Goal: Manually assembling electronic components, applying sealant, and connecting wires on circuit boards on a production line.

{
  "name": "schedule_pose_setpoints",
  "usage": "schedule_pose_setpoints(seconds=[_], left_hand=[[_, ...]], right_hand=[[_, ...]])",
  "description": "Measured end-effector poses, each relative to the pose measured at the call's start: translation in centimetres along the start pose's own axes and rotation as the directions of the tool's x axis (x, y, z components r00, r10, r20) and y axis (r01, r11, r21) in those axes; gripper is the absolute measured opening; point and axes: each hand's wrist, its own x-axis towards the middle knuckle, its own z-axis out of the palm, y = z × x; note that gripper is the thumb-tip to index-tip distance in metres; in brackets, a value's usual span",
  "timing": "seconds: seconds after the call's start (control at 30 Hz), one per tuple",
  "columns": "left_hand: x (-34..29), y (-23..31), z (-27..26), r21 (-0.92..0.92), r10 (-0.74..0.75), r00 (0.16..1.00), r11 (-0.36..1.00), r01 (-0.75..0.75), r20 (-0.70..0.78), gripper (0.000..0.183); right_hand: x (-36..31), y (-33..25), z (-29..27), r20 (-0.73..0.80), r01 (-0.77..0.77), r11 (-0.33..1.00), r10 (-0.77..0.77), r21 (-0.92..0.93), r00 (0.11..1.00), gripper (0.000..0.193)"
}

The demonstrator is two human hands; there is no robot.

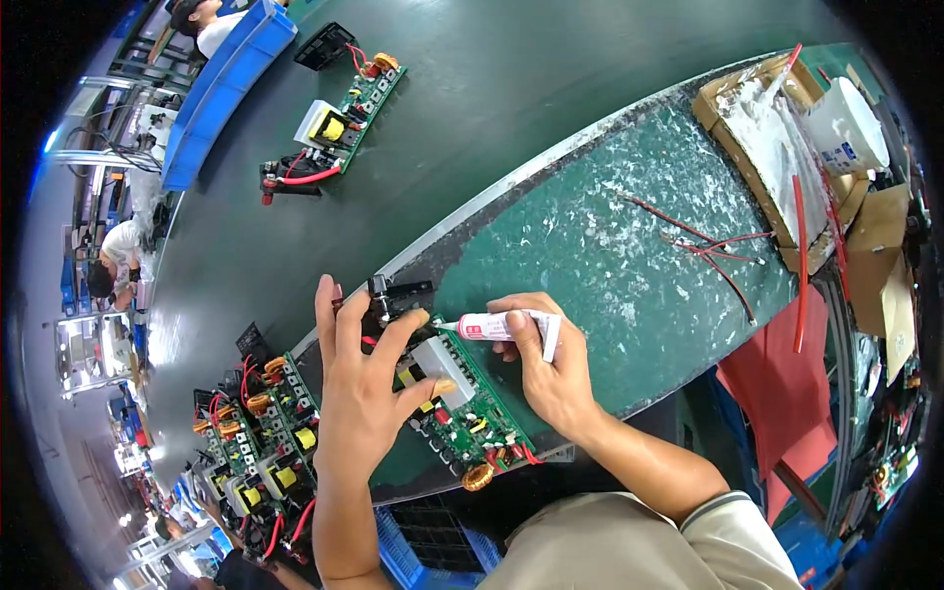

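Note:
A green circuit board (482, 405) with a pale metal heat sink (444, 366), a copper coil (478, 477) and red wires lies at the near edge of the bench. My left hand (364, 379) reaches over its left end with fingers spread; the thumb and a fingertip rest on or just above the parts there. Between the thumb and fingers of my right hand (556, 379) is a white squeeze tube (492, 326) with a red mark. Its narrow nozzle points left, at the board's far edge beside my left fingertip. Whether anything comes out is too small to tell.
Several similar boards (280, 413) stand crowded at left. Another board (344, 123) lies across the green belt, near a blue bin (221, 93). At right are loose red wires (703, 246), a cardboard tray (737, 128) smeared white, and a white bucket (848, 128). People work at far left.

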Motion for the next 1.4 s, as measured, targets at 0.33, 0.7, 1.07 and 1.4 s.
schedule_pose_setpoints(seconds=[0.33, 0.7, 1.07, 1.4], left_hand=[[0.0, -0.1, 0.1, -0.017, -0.005, 1.0, 1.0, 0.005, 0.007, 0.067], [0.1, -0.2, -0.2, 0.024, 0.016, 0.999, 1.0, -0.017, 0.04, 0.063], [1.0, -2.2, -0.9, 0.011, 0.075, 0.996, 0.997, -0.076, 0.04, 0.05], [-0.3, -4.7, -0.8, 0.238, -0.03, 0.987, 0.969, 0.067, -0.157, 0.033]], right_hand=[[0.0, 0.2, 0.3, -0.015, 0.095, 0.993, -0.096, -0.063, 0.995, 0.03], [0.0, 0.4, 0.3, -0.014, 0.126, 0.988, -0.128, -0.092, 0.992, 0.026], [1.0, -1.2, -1.4, -0.038, 0.272, 0.938, -0.286, -0.213, 0.957, 0.018], [12.7, -8.6, -21.4, -0.211, 0.068, 0.627, -0.359, -0.776, 0.909, 0.048]])
